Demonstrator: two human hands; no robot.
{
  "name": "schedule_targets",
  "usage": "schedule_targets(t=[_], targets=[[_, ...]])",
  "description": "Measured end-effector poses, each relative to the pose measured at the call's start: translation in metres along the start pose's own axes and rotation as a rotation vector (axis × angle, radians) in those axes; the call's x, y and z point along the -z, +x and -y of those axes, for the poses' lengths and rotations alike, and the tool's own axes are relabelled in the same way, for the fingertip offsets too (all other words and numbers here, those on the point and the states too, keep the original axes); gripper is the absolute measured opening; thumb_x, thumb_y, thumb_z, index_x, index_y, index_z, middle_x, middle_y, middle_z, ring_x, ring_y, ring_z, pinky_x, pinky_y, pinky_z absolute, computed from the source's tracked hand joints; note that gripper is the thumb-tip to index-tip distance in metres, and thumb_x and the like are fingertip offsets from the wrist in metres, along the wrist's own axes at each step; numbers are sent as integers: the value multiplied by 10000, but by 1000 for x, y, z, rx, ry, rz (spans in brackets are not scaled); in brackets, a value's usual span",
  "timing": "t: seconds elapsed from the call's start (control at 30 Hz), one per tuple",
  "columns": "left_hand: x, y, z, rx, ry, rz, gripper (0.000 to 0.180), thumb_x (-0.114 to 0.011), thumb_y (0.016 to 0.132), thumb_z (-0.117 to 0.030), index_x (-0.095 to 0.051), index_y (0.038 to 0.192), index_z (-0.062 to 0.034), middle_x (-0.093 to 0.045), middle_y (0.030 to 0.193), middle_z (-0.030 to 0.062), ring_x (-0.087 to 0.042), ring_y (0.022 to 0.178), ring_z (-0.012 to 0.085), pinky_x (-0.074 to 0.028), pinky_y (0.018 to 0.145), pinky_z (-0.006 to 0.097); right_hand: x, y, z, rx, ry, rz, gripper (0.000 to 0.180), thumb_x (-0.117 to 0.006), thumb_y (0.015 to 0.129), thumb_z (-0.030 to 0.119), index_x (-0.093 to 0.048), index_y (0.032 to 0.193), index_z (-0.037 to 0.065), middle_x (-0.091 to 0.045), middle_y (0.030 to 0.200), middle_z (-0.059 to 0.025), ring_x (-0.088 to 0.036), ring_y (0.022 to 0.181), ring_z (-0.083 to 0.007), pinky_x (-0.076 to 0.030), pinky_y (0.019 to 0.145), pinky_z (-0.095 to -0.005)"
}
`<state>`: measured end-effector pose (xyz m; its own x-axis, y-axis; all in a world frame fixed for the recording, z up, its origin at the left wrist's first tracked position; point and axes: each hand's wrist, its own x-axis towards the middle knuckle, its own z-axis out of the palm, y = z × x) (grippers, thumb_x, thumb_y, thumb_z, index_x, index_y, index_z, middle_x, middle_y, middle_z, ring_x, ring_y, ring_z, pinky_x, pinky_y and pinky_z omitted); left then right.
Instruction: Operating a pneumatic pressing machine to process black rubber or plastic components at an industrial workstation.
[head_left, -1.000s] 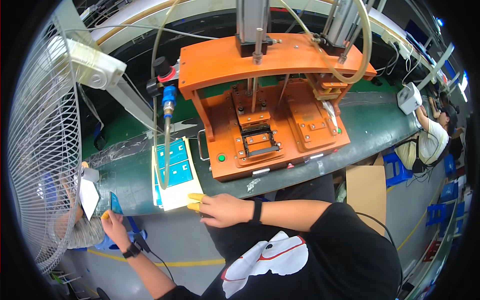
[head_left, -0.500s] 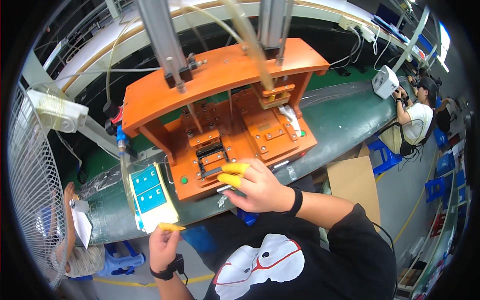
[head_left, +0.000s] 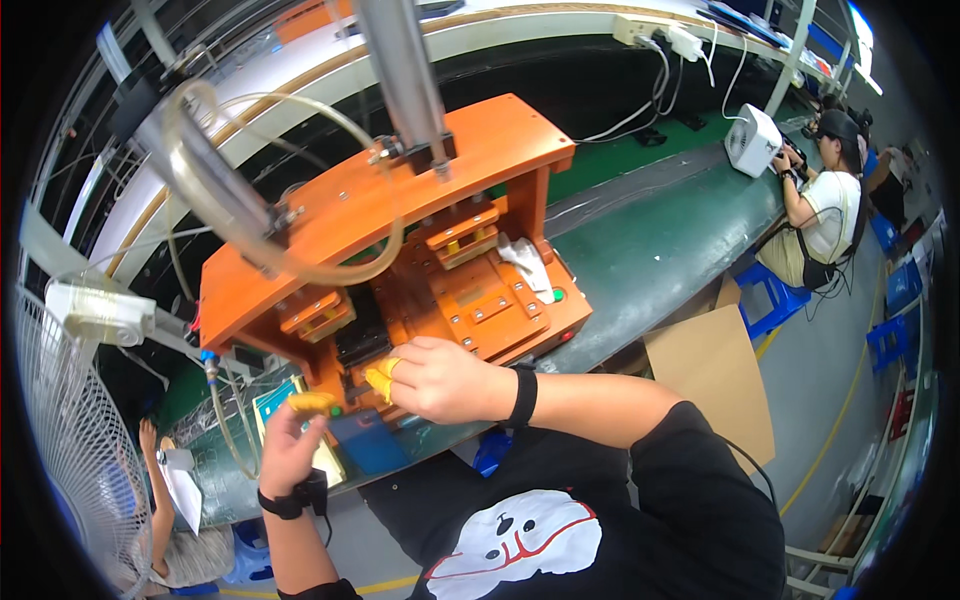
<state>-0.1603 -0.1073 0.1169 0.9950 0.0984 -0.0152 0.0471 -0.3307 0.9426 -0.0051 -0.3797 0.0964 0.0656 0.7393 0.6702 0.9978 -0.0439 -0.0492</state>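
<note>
Both hands have shifted since the frame 0.5 s earlier: the right hand [head_left: 450, 380] now rests lower against the front of the orange press fixture [head_left: 400, 250], and the left hand [head_left: 290, 445] has risen from below the bench edge to the fixture's lower left corner. The right hand's yellow-capped fingertips [head_left: 382, 376] are curled inward and touch the dark nest [head_left: 362, 340] at the left station; whether they pinch a part there cannot be told, since the knuckles hide the contact. The left hand's fingers are bent, with yellow-capped tips [head_left: 310, 402] meeting just above a blue part [head_left: 368, 440] lying on the bench in front of the fixture; no object is clearly visible between them. A pale tray with blue pieces [head_left: 280, 405] lies just behind that hand. Judged from this convergence, work appears centred on the left nest, with the right station [head_left: 490, 305] unoccupied by either hand.

Outward from the fixture, 2 upright metal columns [head_left: 405, 80] and a loop of clear hose [head_left: 250, 220] rise above the orange top plate. A white cloth [head_left: 525, 262] lies at the right station, near a green button [head_left: 558, 295]. The green conveyor bench [head_left: 660, 230] runs rightward to a small white fan [head_left: 752, 140] and a seated person in a white shirt [head_left: 825, 215]. A cardboard box [head_left: 710, 385] stands below the bench. At far left, a wire fan guard [head_left: 70, 460] and another person's raised hand [head_left: 150, 440] are visible.
</note>
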Motion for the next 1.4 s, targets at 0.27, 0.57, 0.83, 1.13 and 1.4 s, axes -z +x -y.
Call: schedule_targets(t=[0.27,0.57,0.83,1.13,1.4], targets=[[-11,81,0,-46,508,-103,306,-644,983,-106,-639,1248,48,-676,1246,151,-634,1134,225,-468,998,330,119,-100,-3,-852,267,-882,136,-658,997,72,-727,1054,-31,-721,926,-90,-723,803,-181,-581,686,-311],[-12,130,30,-336,816,-257,198,-663,957,-136,-693,1115,-21,-717,1018,124,-680,1005,268,-534,879,399,121,-296,-126,-1399,741,-1542,199,-666,1022,187,-614,1135,31,-694,1042,-86,-664,895,-190,-558,851,-340],[-13,136,35,-255,533,-245,200,-663,954,-137,-695,1122,-35,-720,1035,130,-681,1025,281,-535,897,409,27,-288,-310,-1438,891,-1550,213,-587,1041,112,-522,1163,-50,-671,1116,-199,-711,1029,-333,-613,922,-419],[-20,144,33,-193,168,-207,203,-662,949,-139,-698,1129,-50,-723,1054,136,-682,1048,295,-537,917,420,-12,-229,-401,-1455,826,-653,317,-616,1032,247,-611,1222,-7,-711,1057,-98,-734,806,-203,-646,685,-312],[51,16,89,62,167,-287,191,-657,935,-73,-705,764,-1,-696,716,75,-644,637,166,-492,624,304,22,-236,-311,-1486,534,-265,248,-640,1013,214,-652,1175,27,-704,1010,-41,-675,752,-115,-552,648,-249]])
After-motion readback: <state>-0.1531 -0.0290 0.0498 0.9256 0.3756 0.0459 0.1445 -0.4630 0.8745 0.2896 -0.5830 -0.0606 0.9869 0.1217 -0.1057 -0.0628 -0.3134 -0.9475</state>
